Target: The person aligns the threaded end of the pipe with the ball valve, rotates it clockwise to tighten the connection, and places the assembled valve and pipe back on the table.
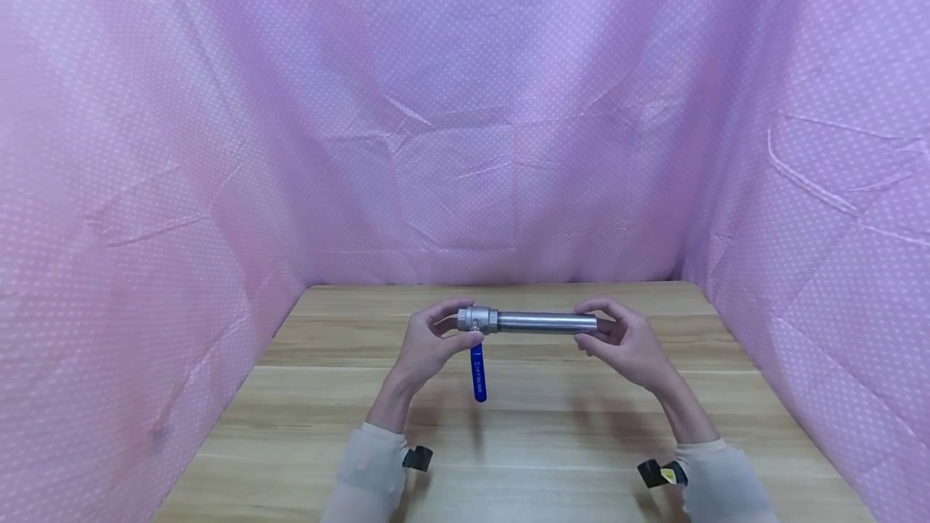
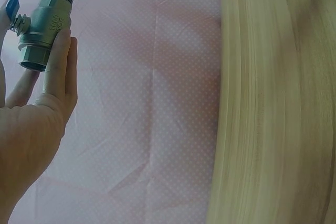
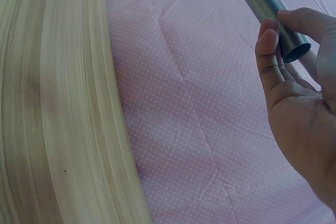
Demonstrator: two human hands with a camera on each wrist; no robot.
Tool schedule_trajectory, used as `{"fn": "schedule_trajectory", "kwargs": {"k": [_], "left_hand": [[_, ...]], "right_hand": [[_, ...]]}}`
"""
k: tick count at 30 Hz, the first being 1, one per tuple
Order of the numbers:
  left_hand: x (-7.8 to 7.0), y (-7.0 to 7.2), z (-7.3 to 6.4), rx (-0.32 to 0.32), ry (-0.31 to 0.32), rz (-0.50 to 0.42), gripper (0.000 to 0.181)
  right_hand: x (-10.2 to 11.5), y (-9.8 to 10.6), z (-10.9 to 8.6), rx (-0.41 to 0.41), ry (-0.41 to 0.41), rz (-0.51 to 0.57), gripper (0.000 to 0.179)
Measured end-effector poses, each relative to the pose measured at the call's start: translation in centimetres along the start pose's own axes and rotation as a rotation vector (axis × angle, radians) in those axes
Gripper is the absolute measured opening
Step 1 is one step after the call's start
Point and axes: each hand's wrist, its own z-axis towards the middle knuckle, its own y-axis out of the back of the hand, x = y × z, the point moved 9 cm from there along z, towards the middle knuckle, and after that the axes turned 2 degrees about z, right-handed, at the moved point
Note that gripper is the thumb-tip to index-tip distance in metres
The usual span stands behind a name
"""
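Note:
A silver ball valve (image 1: 475,319) with a blue lever handle (image 1: 478,374) is joined to a steel pipe (image 1: 545,323), the two forming one level length held up over the table. My left hand (image 1: 427,345) grips the valve body between thumb and fingers, the thumb near the base of the lever, which points down toward me. At the other end, my right hand (image 1: 628,345) pinches the pipe close to its open end. In the left wrist view, threads show where the pipe enters the valve (image 2: 44,30). The right wrist view shows the pipe's hollow end (image 3: 296,51).
A wood-grain table (image 1: 508,442) lies beneath both hands. Pink dotted cloth (image 1: 465,144) hangs behind it and along both sides. Each wrist wears a small black camera, one at the left cuff (image 1: 417,458) and one at the right (image 1: 661,473).

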Motion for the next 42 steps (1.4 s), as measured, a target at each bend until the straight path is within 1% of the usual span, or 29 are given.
{"fn": "schedule_trajectory", "kwargs": {"k": [3, 8, 19, 27, 32, 42], "left_hand": [[-0.01, 0.13, 0.09, 0.003, 0.001, 0.002, 0.060], [0.10, 0.35, 0.28, 0.006, 0.007, -0.006, 0.060], [0.19, 0.76, 0.60, 0.018, 0.007, -0.002, 0.060], [0.20, 1.04, 0.96, 0.031, 0.003, -0.011, 0.059], [0.27, 0.96, 0.98, 0.032, 0.004, -0.010, 0.059], [0.32, 0.88, 0.90, 0.022, 0.001, -0.003, 0.059]], "right_hand": [[0.04, -0.13, 0.01, 0.011, 0.009, 0.000, 0.041], [0.06, -0.23, 0.07, 0.006, 0.009, -0.009, 0.039], [0.14, -0.44, 0.37, -0.041, -0.035, -0.066, 0.036], [0.50, -0.55, 0.66, -0.071, -0.005, -0.100, 0.032], [0.53, -0.41, 0.61, -0.077, 0.016, -0.110, 0.032], [0.18, -0.15, 0.64, -0.092, 0.008, -0.117, 0.031]]}}
